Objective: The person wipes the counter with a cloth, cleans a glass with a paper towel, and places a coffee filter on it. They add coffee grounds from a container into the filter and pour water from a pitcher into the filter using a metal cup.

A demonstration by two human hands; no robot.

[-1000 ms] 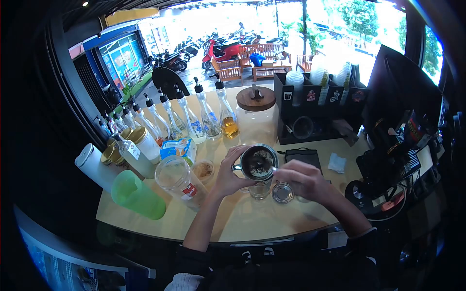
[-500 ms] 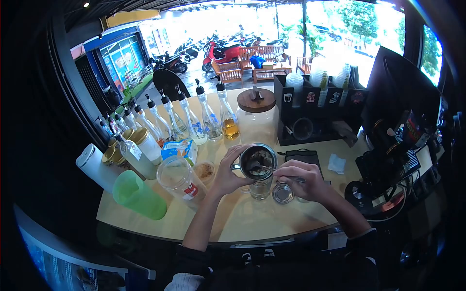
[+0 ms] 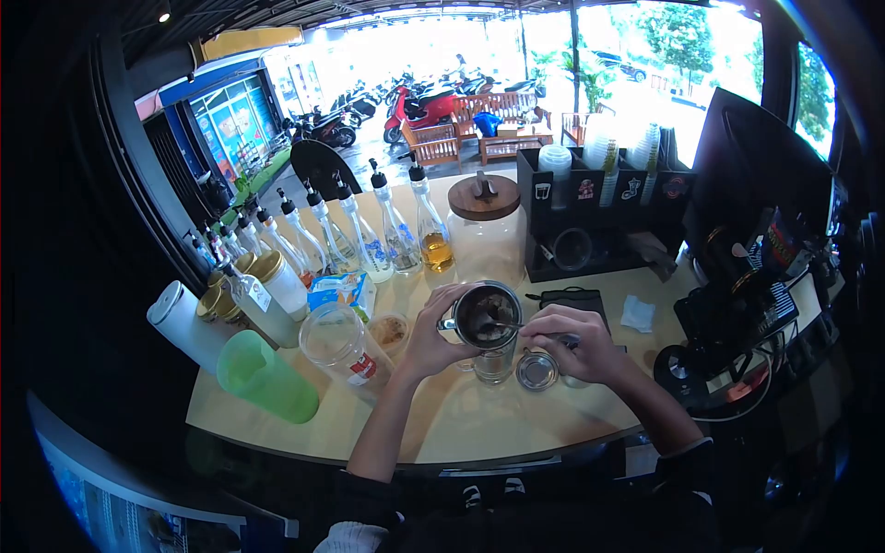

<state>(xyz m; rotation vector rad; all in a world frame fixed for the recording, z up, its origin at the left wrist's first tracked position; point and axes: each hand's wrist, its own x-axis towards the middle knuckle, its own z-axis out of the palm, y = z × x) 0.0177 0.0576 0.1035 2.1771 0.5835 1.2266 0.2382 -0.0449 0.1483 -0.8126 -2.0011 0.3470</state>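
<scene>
My left hand [image 3: 440,334] is wrapped round the side of a metal cup [image 3: 489,285], tilted so that its open mouth faces me. Dark, wet-looking contents with paler patches lie inside it. A spoon [image 3: 504,323] dips into the cup, its handle pinched in the fingers of my right hand [image 3: 579,342]. Below the cup, partly covered by it, stands a clear glass mug [image 3: 493,370]. Just right of the mug is a small round metal piece [image 3: 536,370], close under my right hand.
A clear plastic jug [image 3: 343,346], a green pitcher [image 3: 267,380] and a small tub [image 3: 388,330] stand to the left. Pump bottles [image 3: 435,226] line the back beside a wooden-lidded jar [image 3: 486,235]. A black cup holder [image 3: 599,226] and a white tissue [image 3: 638,313] are to the right.
The spoon has shifted slightly inside the cup, and the paler patches in the contents look smaller. Both hands keep their hold, and the view has moved a little.
</scene>
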